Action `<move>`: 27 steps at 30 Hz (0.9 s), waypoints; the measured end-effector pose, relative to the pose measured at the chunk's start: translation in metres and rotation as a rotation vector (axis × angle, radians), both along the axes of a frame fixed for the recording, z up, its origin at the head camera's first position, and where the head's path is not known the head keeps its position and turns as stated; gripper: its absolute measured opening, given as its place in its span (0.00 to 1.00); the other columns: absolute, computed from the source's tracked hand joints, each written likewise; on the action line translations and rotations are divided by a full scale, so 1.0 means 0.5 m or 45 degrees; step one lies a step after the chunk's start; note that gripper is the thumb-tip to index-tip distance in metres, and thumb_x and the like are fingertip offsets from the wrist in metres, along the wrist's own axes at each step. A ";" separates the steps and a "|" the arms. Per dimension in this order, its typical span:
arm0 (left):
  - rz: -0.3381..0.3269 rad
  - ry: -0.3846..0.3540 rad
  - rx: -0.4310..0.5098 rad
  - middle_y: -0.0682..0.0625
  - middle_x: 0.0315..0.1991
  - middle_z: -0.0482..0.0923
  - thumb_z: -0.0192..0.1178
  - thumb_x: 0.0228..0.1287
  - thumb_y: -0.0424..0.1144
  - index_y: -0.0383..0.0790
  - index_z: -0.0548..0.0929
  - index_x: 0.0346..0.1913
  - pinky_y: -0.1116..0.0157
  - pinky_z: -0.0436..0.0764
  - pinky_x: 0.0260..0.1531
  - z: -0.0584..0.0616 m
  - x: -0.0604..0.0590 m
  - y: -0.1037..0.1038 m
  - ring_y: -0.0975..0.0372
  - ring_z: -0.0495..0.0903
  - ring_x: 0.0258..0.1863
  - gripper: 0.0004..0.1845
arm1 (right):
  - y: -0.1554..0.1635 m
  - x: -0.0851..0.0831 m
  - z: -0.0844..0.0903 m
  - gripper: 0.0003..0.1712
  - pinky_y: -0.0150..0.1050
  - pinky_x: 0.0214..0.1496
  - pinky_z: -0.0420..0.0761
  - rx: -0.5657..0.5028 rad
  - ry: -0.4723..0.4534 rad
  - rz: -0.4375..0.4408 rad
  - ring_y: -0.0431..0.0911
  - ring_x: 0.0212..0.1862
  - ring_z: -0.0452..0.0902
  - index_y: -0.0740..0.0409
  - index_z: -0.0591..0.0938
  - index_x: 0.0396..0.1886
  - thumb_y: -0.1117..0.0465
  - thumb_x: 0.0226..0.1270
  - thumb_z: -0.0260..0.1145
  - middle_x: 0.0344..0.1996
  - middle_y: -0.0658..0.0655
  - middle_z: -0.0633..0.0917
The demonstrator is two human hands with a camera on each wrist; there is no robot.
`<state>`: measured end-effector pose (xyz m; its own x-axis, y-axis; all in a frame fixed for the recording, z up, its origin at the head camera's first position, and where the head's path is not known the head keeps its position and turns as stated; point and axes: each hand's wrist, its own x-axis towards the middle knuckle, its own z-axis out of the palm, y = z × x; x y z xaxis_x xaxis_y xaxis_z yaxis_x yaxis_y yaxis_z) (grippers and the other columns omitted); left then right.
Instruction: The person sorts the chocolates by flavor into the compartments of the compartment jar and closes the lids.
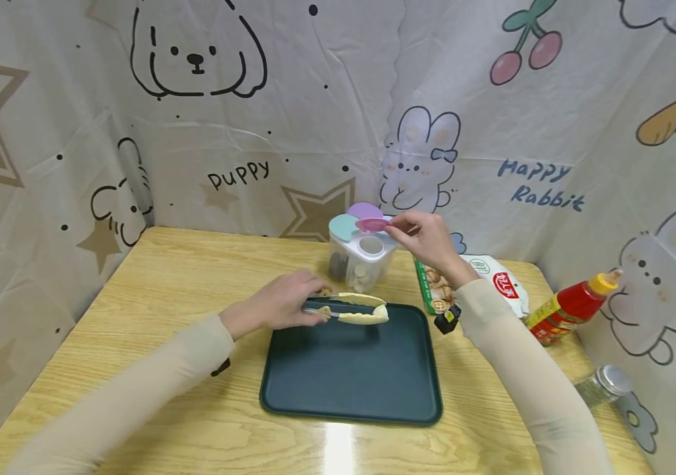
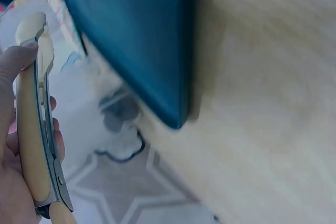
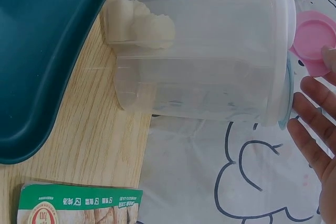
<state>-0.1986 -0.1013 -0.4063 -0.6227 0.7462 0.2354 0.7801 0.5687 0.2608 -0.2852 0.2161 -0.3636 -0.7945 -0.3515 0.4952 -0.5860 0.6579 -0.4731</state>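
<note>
My left hand [image 1: 290,307] grips cream-handled metal tongs [image 1: 352,309] and holds them level over the far edge of a dark green tray [image 1: 349,369]. In the left wrist view the tongs [image 2: 34,124] lie along my palm, with the tray [image 2: 142,35] beyond them. Behind the tray stands a clear divided container [image 1: 360,257] with pastel flap lids. My right hand [image 1: 396,228] pinches its pink lid [image 1: 371,225], which is lifted open. From the right wrist, the container [image 3: 199,56] lies across the view with pale pieces inside, and the pink lid [image 3: 314,43] is at my fingertips [image 3: 315,124].
The wooden table [image 1: 165,297] is closed in by cartoon-print cloth walls. Right of the tray lie a food packet [image 1: 471,280], a small black object [image 1: 446,321], a red sauce bottle [image 1: 572,307] and a metal-capped glass jar [image 1: 605,384].
</note>
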 end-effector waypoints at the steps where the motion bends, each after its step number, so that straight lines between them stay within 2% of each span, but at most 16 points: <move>1: 0.006 0.017 0.015 0.48 0.50 0.87 0.76 0.63 0.49 0.43 0.84 0.60 0.57 0.85 0.48 0.008 -0.002 -0.006 0.58 0.84 0.47 0.26 | 0.000 0.000 0.000 0.10 0.49 0.43 0.90 -0.001 0.003 0.000 0.53 0.37 0.89 0.61 0.91 0.41 0.58 0.72 0.73 0.38 0.61 0.93; 5: 0.031 0.078 0.080 0.47 0.48 0.86 0.78 0.61 0.47 0.40 0.84 0.58 0.57 0.84 0.43 0.039 -0.011 -0.030 0.56 0.84 0.43 0.26 | 0.002 0.001 0.003 0.09 0.49 0.42 0.90 -0.003 0.011 0.004 0.53 0.36 0.90 0.61 0.91 0.41 0.58 0.71 0.74 0.37 0.61 0.93; 10: 0.018 0.182 0.173 0.44 0.47 0.87 0.79 0.59 0.44 0.35 0.84 0.56 0.55 0.85 0.45 0.074 -0.031 -0.047 0.55 0.85 0.45 0.26 | 0.004 0.002 0.005 0.09 0.49 0.42 0.90 0.008 0.010 0.002 0.53 0.36 0.90 0.61 0.91 0.41 0.58 0.72 0.74 0.37 0.61 0.93; 12: 0.022 0.193 0.205 0.44 0.46 0.86 0.78 0.60 0.43 0.35 0.84 0.56 0.56 0.84 0.43 0.086 -0.040 -0.048 0.55 0.83 0.43 0.25 | 0.005 0.001 0.005 0.09 0.49 0.42 0.90 0.011 0.011 -0.002 0.53 0.37 0.90 0.60 0.91 0.41 0.58 0.72 0.73 0.37 0.61 0.93; 15: 0.047 0.191 0.241 0.44 0.43 0.85 0.78 0.60 0.42 0.35 0.84 0.55 0.57 0.81 0.40 0.099 -0.054 -0.047 0.54 0.80 0.40 0.24 | 0.005 0.001 0.004 0.10 0.49 0.42 0.90 0.013 0.015 -0.004 0.53 0.37 0.90 0.60 0.91 0.41 0.58 0.72 0.73 0.37 0.61 0.93; 19: 0.084 0.173 0.261 0.44 0.42 0.85 0.77 0.61 0.42 0.36 0.84 0.55 0.56 0.81 0.41 0.110 -0.070 -0.044 0.54 0.80 0.41 0.23 | 0.004 0.001 0.003 0.10 0.49 0.43 0.90 0.016 0.011 0.002 0.52 0.37 0.90 0.60 0.91 0.41 0.57 0.72 0.73 0.37 0.60 0.93; 27: 0.155 0.080 0.236 0.43 0.45 0.85 0.76 0.63 0.44 0.36 0.84 0.57 0.53 0.82 0.47 0.114 -0.086 -0.039 0.53 0.81 0.44 0.23 | 0.004 0.000 0.000 0.10 0.49 0.43 0.90 0.017 -0.002 -0.013 0.53 0.38 0.90 0.60 0.91 0.42 0.57 0.73 0.73 0.38 0.61 0.93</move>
<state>-0.2419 -0.1207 -0.3492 -0.6850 0.6071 0.4027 0.7269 0.6064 0.3224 -0.2850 0.2182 -0.3633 -0.7991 -0.3496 0.4892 -0.5782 0.6700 -0.4656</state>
